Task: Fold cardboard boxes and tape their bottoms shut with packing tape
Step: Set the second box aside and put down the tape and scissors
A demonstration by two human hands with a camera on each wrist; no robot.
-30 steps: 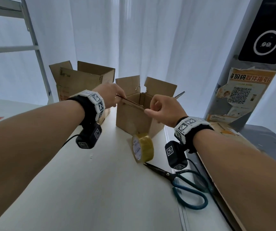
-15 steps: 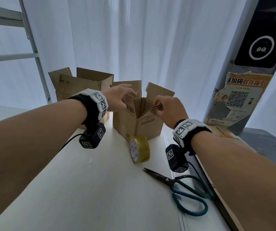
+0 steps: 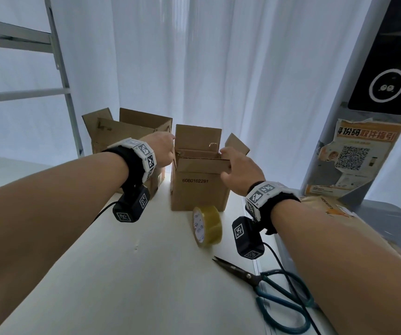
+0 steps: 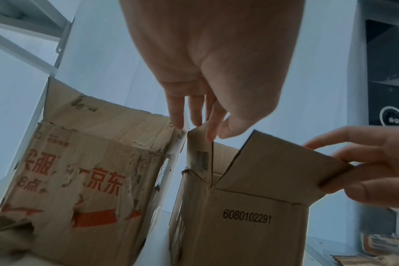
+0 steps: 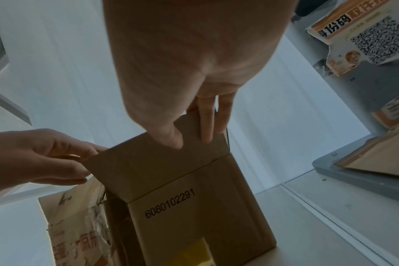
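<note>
A small brown cardboard box (image 3: 199, 189) printed 6080102291 stands upright on the white table (image 3: 122, 274), its top flaps loose. My left hand (image 3: 163, 148) is at the box's upper left corner and pinches the upright left side flap (image 4: 194, 144) between fingers and thumb. My right hand (image 3: 228, 165) pinches the right end of the near flap (image 3: 202, 164), thumb on its outer face (image 5: 178, 140). The far flap stands upright. A roll of clear yellowish packing tape (image 3: 206, 226) stands on edge just in front of the box.
A larger worn box (image 3: 127, 131) with red print stands open right beside the small one on its left. Blue-handled scissors (image 3: 267, 286) lie at the table's right edge. A grey bin with flat cardboard (image 3: 335, 209) and a poster-covered pillar are on the right; a metal rack is far left.
The small box has turned from a corner-on angle to stand square with its printed face towards me. Both hands shifted along its flaps, and the near flap now leans outward.
</note>
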